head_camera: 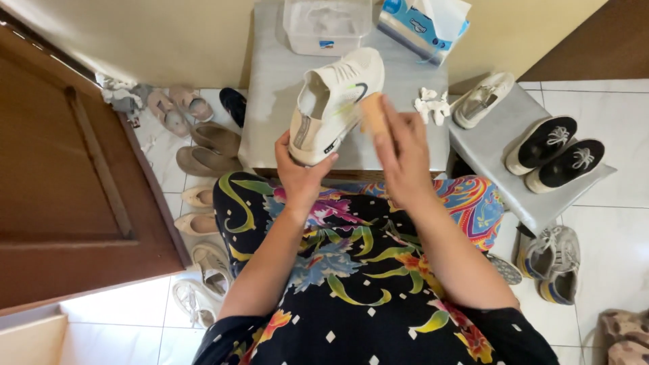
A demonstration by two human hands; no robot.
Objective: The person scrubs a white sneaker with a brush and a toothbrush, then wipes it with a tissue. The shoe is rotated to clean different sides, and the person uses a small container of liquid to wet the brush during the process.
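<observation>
From the head view we see our left hand [302, 172] clasping the heel of a cream sneaker [335, 103], fingers closed around it, toe pointing away over the grey stool [270, 108]. Our right hand [400, 154] presses a tan brush [372, 113] against the sneaker's side, fingers curled over it. A tissue box [420, 23] sits beyond.
</observation>
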